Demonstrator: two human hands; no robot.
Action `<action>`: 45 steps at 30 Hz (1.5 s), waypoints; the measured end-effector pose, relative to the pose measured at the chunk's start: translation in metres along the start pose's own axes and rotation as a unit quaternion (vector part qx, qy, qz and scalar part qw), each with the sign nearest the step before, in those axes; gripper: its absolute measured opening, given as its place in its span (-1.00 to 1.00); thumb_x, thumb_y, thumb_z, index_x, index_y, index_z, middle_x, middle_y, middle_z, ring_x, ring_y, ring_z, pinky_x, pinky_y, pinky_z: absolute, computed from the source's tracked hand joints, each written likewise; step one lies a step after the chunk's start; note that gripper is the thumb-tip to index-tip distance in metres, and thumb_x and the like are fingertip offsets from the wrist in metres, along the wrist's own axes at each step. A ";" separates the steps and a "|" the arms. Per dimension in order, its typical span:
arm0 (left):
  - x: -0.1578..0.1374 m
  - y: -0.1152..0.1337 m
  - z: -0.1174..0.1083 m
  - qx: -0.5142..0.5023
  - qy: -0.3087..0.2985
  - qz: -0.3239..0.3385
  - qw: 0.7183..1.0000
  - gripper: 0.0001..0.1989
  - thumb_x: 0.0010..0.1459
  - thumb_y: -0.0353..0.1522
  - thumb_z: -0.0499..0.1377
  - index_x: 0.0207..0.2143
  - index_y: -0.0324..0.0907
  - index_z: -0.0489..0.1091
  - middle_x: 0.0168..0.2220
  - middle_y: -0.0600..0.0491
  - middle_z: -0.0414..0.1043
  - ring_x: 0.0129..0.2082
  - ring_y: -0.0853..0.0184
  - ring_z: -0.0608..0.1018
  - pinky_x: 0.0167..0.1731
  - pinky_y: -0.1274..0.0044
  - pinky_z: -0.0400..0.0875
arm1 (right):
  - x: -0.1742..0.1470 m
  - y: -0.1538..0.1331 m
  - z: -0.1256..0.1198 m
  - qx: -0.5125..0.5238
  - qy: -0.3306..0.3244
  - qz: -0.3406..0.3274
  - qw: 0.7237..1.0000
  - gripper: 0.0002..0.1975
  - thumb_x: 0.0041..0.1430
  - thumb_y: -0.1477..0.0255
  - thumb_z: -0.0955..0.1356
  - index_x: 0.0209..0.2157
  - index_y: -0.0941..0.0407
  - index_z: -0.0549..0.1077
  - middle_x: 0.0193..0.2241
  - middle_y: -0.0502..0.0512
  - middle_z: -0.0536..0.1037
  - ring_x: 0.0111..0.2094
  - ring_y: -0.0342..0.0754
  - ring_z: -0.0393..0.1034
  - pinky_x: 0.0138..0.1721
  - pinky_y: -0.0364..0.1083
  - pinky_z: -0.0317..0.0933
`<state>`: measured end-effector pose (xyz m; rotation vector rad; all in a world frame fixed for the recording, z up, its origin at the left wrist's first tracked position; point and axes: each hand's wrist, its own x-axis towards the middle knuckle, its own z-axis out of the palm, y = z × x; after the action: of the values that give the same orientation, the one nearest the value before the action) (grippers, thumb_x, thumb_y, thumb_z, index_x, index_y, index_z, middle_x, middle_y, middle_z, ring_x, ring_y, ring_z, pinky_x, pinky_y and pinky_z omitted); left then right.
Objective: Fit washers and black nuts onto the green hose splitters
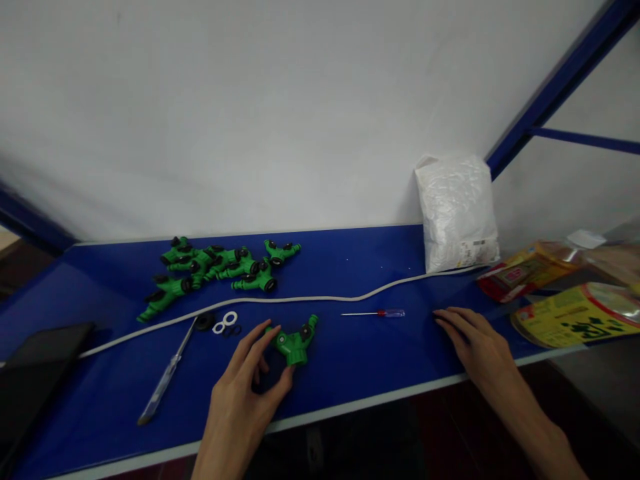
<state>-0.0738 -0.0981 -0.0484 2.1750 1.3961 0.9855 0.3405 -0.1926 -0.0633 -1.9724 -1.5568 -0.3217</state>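
My left hand [250, 377] grips a green Y-shaped hose splitter [294, 345] near the front of the blue table, thumb at its base and fingertips at its left arm. Resting on the tabletop to the right, my right hand [475, 340] holds nothing, its fingers stretched out. Between the hands lies a small screwdriver [393, 313] with a clear handle, its thin shaft pointing left. White ring washers [230, 319] and a black round part [205, 322] lie left of the splitter. A longer clear-handled screwdriver [163, 390] lies farther left.
Several more green splitters [200, 263] are heaped at the back left. A white cable [300, 300] crosses the table [340, 393]. A dark flat object [40, 373] sits at the left edge. At right stand a white plastic package [457, 213] and colourful food-type packets [580, 317].
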 end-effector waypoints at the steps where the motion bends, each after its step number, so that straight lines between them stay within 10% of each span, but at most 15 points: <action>1: 0.000 0.000 0.000 0.000 -0.001 0.000 1.000 -0.54 0.17 -0.23 0.31 0.14 -0.01 0.47 0.18 -0.04 0.49 -0.52 0.46 0.50 -0.42 0.54 0.57 | 0.003 -0.007 -0.002 0.033 -0.001 0.027 0.999 -0.45 0.34 -0.05 0.23 -0.27 0.05 0.67 -0.21 0.24 0.66 -0.23 0.16 0.58 -0.09 0.15 0.46; 4: 0.001 0.000 -0.002 0.000 -0.008 -0.005 1.000 -0.54 0.15 -0.26 0.32 0.12 -0.01 0.48 0.18 -0.03 0.50 -0.53 0.46 0.51 -0.43 0.54 0.57 | 0.009 -0.041 -0.012 0.187 -0.015 0.166 0.968 -0.56 0.13 -0.04 0.42 -0.23 0.04 0.66 -0.23 0.18 0.68 -0.22 0.15 0.59 -0.08 0.12 0.47; 7: 0.001 0.002 -0.003 -0.005 -0.012 -0.010 1.000 -0.54 0.15 -0.24 0.33 0.12 -0.02 0.48 0.18 -0.04 0.50 -0.52 0.45 0.51 -0.42 0.53 0.58 | 0.010 -0.087 -0.017 0.414 -0.033 0.340 0.844 -0.57 -0.01 0.07 0.56 -0.20 0.07 0.66 -0.31 0.15 0.69 -0.32 0.07 0.60 -0.20 0.01 0.51; 13: 0.003 0.011 -0.004 -0.026 -0.003 -0.024 0.999 -0.55 0.14 -0.30 0.32 0.11 -0.04 0.49 0.15 -0.04 0.52 -0.51 0.44 0.49 -0.43 0.52 0.57 | 0.002 -0.159 0.000 0.629 -0.120 0.428 0.638 -0.56 -0.10 0.24 0.65 -0.15 0.07 0.67 -0.29 0.13 0.70 -0.33 -0.08 0.60 -0.17 -0.14 0.50; 24: 0.002 0.014 -0.003 -0.044 0.006 -0.020 0.999 -0.53 0.13 -0.36 0.34 0.12 -0.05 0.47 0.16 -0.05 0.50 -0.50 0.46 0.49 -0.43 0.53 0.55 | -0.003 -0.193 0.005 0.689 -0.150 0.441 0.555 -0.60 -0.15 0.34 0.68 -0.21 0.07 0.69 -0.27 0.11 0.71 -0.39 -0.21 0.55 -0.26 -0.28 0.44; 30: 0.001 0.010 0.001 -0.027 0.015 -0.022 0.999 -0.48 0.13 -0.32 0.36 0.16 -0.01 0.41 0.23 -0.05 0.42 -0.50 0.47 0.48 -0.43 0.53 0.56 | -0.001 -0.202 -0.001 0.726 -0.189 0.478 0.457 -0.56 -0.21 0.39 0.70 -0.20 0.11 0.70 -0.25 0.16 0.71 -0.44 -0.28 0.49 -0.32 -0.34 0.41; 39: -0.007 -0.001 0.013 0.039 0.017 -0.038 0.998 -0.18 0.13 -0.16 0.36 0.38 -0.02 0.13 0.01 -0.02 0.48 -0.48 0.40 0.52 -0.43 0.50 0.58 | -0.003 -0.205 -0.002 0.748 -0.215 0.437 0.451 -0.62 -0.12 0.30 0.67 -0.22 0.09 0.71 -0.25 0.16 0.70 -0.37 -0.19 0.56 -0.26 -0.27 0.45; 45: -0.005 -0.002 0.013 0.034 0.014 -0.033 0.999 -0.20 0.14 -0.21 0.35 0.37 -0.11 0.16 -0.06 0.00 0.53 -0.50 0.40 0.54 -0.42 0.52 0.58 | 0.001 -0.206 0.009 0.715 -0.250 0.343 0.556 -0.73 0.11 0.21 0.57 -0.21 0.05 0.71 -0.27 0.13 0.69 -0.32 -0.13 0.57 -0.22 -0.20 0.43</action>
<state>-0.0673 -0.1013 -0.0601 2.1564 1.5248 0.9625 0.1447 -0.1590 -0.0075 -0.9988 -0.5411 1.4882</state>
